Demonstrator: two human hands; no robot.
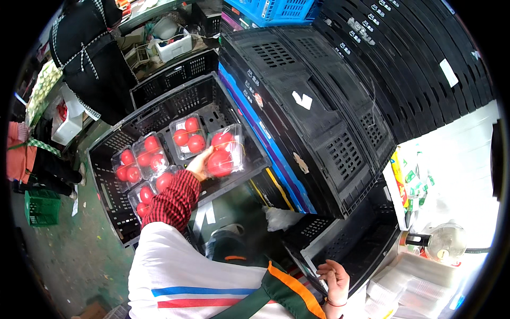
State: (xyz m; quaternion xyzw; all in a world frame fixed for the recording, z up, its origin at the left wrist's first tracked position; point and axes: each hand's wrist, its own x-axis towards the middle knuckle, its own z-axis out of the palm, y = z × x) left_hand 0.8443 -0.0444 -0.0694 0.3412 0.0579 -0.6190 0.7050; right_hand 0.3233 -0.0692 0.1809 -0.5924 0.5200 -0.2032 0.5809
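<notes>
My left hand (197,166), coming out of a red-and-black checked cuff, grips the near left edge of a clear plastic pack of tomatoes (229,154). That pack is at the right end of a black crate (183,85), slightly tilted. Other packs of red tomatoes are in the same crate: one far middle pack (187,137), one to its left (151,154), and more toward the left wall, partly behind my sleeve. At lower right, my right hand (336,280) is loosely bent with nothing visible in it, beside an open black crate (350,242).
Folded black crates (297,101) are stacked right of the tomato crate, with a blue crate (276,10) behind. Clear plastic containers (409,287) lie at lower right near a round lamp-like object (446,243). Another person (32,154) stands far left by a green basket (42,207).
</notes>
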